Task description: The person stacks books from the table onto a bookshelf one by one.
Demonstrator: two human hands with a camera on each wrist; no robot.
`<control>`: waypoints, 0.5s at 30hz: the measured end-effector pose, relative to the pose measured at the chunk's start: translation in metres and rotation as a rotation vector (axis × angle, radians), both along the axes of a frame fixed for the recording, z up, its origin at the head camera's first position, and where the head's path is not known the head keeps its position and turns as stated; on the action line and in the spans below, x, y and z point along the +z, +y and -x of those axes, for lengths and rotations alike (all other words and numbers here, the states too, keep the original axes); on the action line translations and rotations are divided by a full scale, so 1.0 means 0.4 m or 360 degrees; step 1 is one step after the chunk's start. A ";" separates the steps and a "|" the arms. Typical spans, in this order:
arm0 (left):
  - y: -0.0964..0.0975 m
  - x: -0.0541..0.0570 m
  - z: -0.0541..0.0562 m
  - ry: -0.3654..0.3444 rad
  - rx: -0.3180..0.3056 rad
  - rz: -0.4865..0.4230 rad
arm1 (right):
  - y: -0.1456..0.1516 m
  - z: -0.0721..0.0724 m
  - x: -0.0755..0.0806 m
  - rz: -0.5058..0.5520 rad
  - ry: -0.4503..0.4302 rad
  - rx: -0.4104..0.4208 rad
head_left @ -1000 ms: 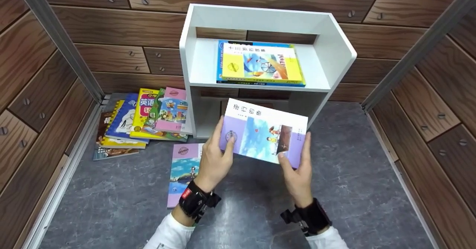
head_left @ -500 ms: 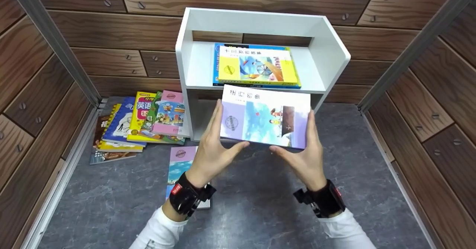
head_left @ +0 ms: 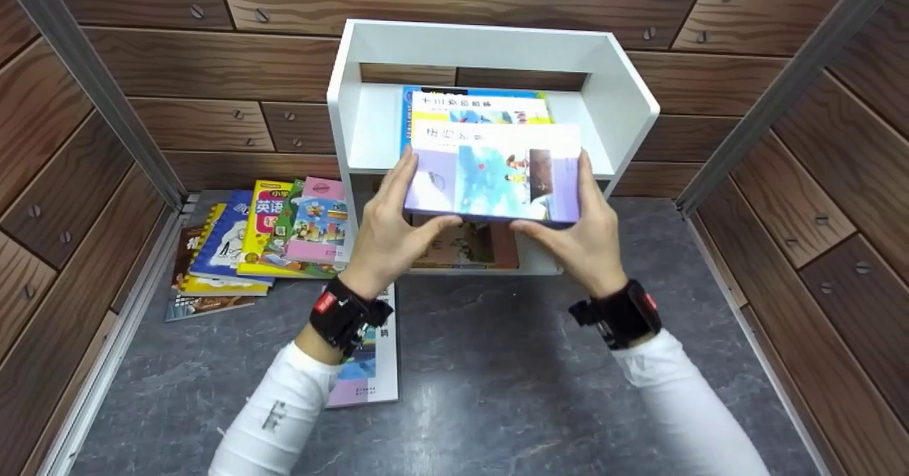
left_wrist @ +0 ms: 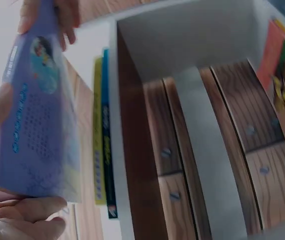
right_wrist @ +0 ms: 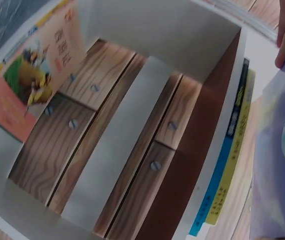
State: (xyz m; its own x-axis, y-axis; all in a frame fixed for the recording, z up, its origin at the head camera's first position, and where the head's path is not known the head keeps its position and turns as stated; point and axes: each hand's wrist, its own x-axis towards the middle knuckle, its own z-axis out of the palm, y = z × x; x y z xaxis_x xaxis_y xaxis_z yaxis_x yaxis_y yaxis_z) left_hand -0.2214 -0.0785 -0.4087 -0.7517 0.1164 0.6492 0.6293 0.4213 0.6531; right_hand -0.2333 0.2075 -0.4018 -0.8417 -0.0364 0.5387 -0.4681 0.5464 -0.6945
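A purple-and-white book (head_left: 497, 177), its picture cover facing up, is held between both hands at the upper shelf's front edge. My left hand (head_left: 387, 224) grips its left end, the thumb along the near edge. At the opposite end my right hand (head_left: 586, 231) grips it the same way. The left wrist view shows the book's purple back cover (left_wrist: 37, 115), with fingers at both ends. Behind the held book, a yellow-and-white book (head_left: 454, 106) lies on a blue book (head_left: 407, 117) on the upper shelf, partly hidden.
The white two-level bookshelf (head_left: 635, 92) stands against wood-patterned panels. An orange book (right_wrist: 62, 50) lies in its lower level. Several overlapping books (head_left: 227, 249) lie on the floor left of the shelf. Another book (head_left: 383, 369) lies in front, partly under my left forearm.
Both hands have raised the book and carried it forward from before the lower level to the upper shelf, where it overlaps the books there. Its tilt has levelled out, and the thumbs moved to its near edge.
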 end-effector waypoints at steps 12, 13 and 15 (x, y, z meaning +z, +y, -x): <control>-0.014 -0.026 0.146 -0.0069 0.0348 0.0263 | 0.028 0.169 -0.015 -0.0211 -0.0231 0.0034; -0.016 -0.031 0.159 -0.0070 0.0362 0.0279 | 0.033 0.183 -0.022 -0.0230 -0.0234 0.0031; -0.023 -0.034 0.181 -0.0095 0.0371 0.0309 | 0.038 0.203 -0.024 -0.0258 -0.0252 0.0039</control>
